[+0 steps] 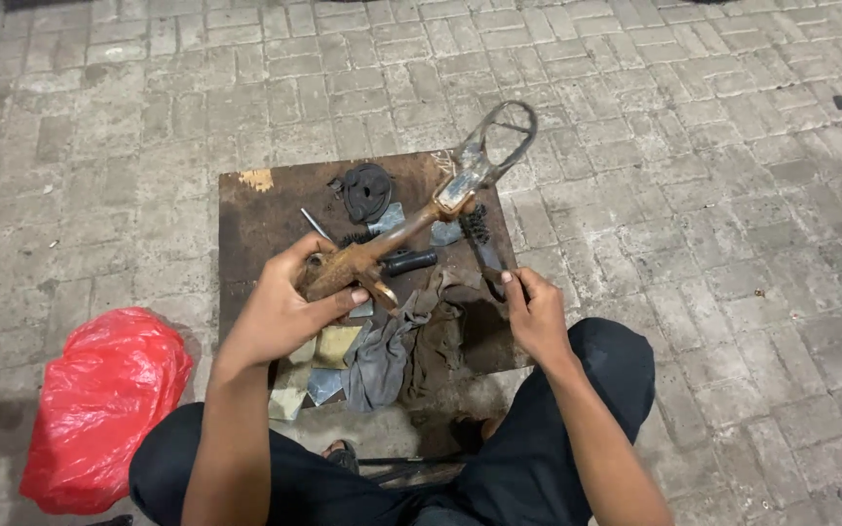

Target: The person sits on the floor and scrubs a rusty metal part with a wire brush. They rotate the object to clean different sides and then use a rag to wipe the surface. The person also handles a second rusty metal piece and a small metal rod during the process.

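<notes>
- Seated low on grey brick paving (694,195), dark trousers (538,458) filling the bottom of the view, a sandalled foot (341,454) between the knees.
- Left hand (289,312) clamped around the lower end of a long rusty brown metal lever with an oval wire loop at its far end (411,226), thumb pressed across the rusted bracket.
- Lever held up off the board, tilted up and to the right, loop end (499,146) well above the hand.
- Right hand (533,314) closed on the handles of dark slim pliers (484,251), nose pointed up towards the lever's pale middle joint; whether touching it, cannot tell.
- Hands apart, each gripping its own piece.
- Beneath both, a stained dark brown square wooden board (265,209) laid on the paving.
- On the board: a black round disc-shaped part (367,190) near the far edge, a short black cylinder (409,260) just under the lever, a thin metal rod (316,224), crumpled grey and brown rags (392,346) near the front edge.
- Left of the board, a bulging red plastic bag (99,404) on the paving, beside the left knee.
</notes>
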